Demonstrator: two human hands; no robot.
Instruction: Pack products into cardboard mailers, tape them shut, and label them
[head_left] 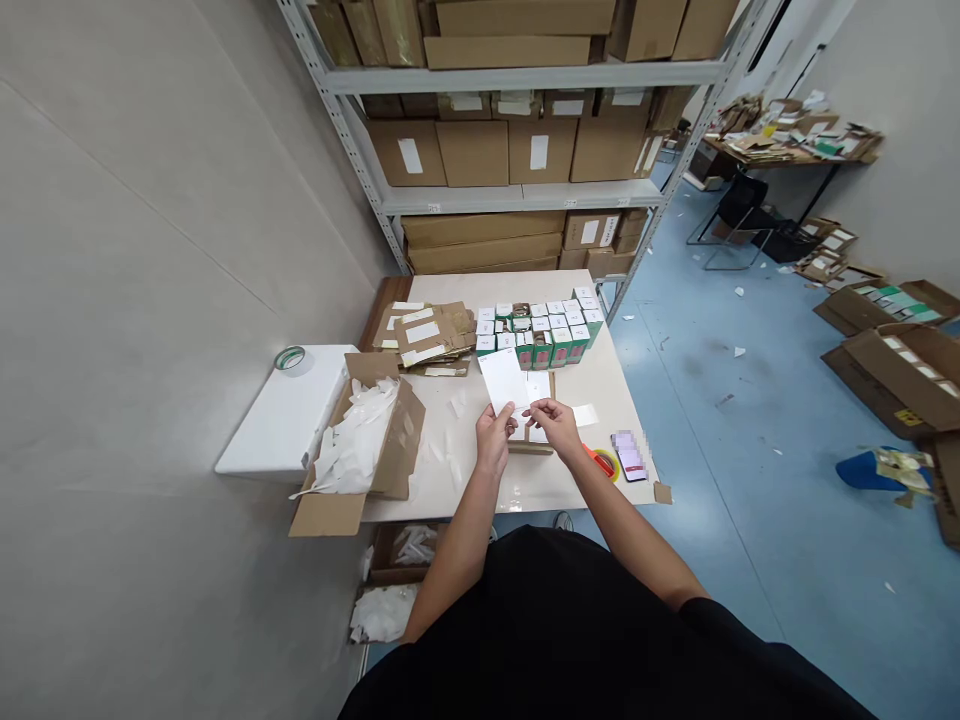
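My left hand (pixel 493 437) pinches the lower edge of a white sheet (pixel 503 380), which stands tilted above the table (pixel 480 480). My right hand (pixel 555 422) is closed right beside it, fingers pinched at the sheet's lower right corner over a smaller white card (pixel 538 387). Both hands hover over a flat brown cardboard piece (pixel 531 447). Just beyond them stand several small green-and-white boxes (pixel 541 325) in rows.
An open carton of white plastic bags (pixel 360 440) sits at the left, with flattened cardboard pieces (pixel 426 335) behind it. An orange tape dispenser (pixel 602 461) and a phone (pixel 629 456) lie at the right. Shelves of cartons (pixel 510 150) stand beyond the table. A tape roll (pixel 291 358) rests on a white side surface.
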